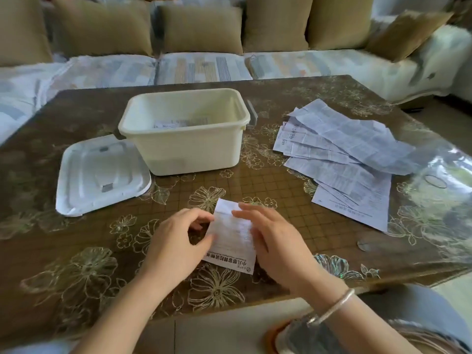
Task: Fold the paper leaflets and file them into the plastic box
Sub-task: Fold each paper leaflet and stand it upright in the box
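A folded white leaflet (232, 236) with printed text lies on the table near the front edge. My left hand (173, 244) pinches its left edge between thumb and curled fingers. My right hand (273, 241) lies on its right side with straight fingers pressing the paper down. Behind them stands the open cream plastic box (186, 152), with a few folded leaflets on its bottom. A loose pile of unfolded leaflets (344, 159) is spread on the table to the right.
The box's white lid (102, 175) lies flat to the left of the box. The table (268, 185) has a brown flowered cover under clear plastic. A sofa with tan cushions (201, 29) runs along the far side.
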Demonstrator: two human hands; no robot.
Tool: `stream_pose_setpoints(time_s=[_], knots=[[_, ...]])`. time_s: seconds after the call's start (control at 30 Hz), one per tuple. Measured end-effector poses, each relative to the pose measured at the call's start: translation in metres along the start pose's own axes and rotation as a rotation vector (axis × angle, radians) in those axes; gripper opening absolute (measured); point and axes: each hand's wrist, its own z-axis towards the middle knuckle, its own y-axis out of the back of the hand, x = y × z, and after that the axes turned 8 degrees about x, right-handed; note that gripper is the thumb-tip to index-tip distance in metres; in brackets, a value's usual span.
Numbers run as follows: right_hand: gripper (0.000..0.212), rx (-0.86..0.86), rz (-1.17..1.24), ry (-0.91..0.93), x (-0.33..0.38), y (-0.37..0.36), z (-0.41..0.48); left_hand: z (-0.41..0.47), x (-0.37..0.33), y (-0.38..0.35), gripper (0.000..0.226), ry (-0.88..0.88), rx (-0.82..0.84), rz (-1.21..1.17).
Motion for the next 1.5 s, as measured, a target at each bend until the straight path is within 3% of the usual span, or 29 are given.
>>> stream_pose_setpoints(time_s=[0.07,0.17,0.23,0.33,0.43,0.53,0.6,0.7,0.77,0.83,0.9,0.97,1.13,1.23,1.33,1.5], knots=[[0.038,-0.018,-0.087,-0.108,-0.004,0.014,0.015,-0.005,0.003,-0.002,0.025,-0.007,0.022,-0.002],[0.074,0.267,-0.235,-0.317,-0.006,0.027,0.040,-0.008,0.008,-0.005,0.028,-0.026,0.023,0.016],[0.083,0.411,-0.232,-0.339,-0.003,0.029,0.054,-0.009,0.008,-0.005,0.029,-0.026,0.027,0.020],[0.079,0.501,-0.199,-0.336,-0.001,0.032,0.066,-0.010,0.007,-0.006,0.036,-0.024,0.031,0.011],[0.060,0.528,-0.179,-0.374,0.000,0.032,0.069,-0.012,0.006,-0.006,0.051,-0.019,0.005,-0.029],[0.031,0.465,-0.074,-0.399,-0.001,0.033,0.062,-0.012,0.007,-0.006,0.063,-0.024,-0.020,-0.114],[0.019,0.275,0.057,-0.349,0.004,0.035,0.054,-0.012,0.006,0.000,0.066,-0.046,-0.083,-0.189],[0.016,-0.223,0.204,0.037,0.021,0.041,0.038,-0.015,-0.002,0.018,0.071,-0.133,-0.273,-0.252],[0.018,-0.375,0.096,0.326,0.030,0.041,0.023,-0.020,-0.006,0.027,0.073,-0.231,-0.343,-0.212],[0.015,-0.352,-0.058,0.470,0.028,0.029,0.011,-0.025,-0.002,0.028,0.073,-0.304,-0.330,-0.101],[0.014,-0.263,-0.139,0.489,0.021,0.013,0.004,-0.028,0.008,0.020,0.064,-0.297,-0.309,0.069],[0.011,-0.168,-0.157,0.455,0.013,-0.002,0.000,-0.034,0.023,0.008,0.053,-0.248,-0.282,0.172],[0.012,-0.029,-0.064,0.316,0.009,-0.018,-0.010,-0.047,0.037,-0.010,0.038,-0.244,-0.259,0.168],[0.009,-0.012,0.039,0.189,0.012,-0.016,-0.012,-0.047,0.036,-0.009,0.007,-0.248,-0.305,0.123],[0.013,-0.064,0.179,0.074,0.014,-0.017,-0.008,-0.042,0.031,-0.008,0.030,-0.188,-0.301,0.106],[0.022,-0.118,0.094,-0.027,0.016,-0.028,0.002,-0.036,0.026,-0.012,0.019,-0.069,-0.333,0.107]])
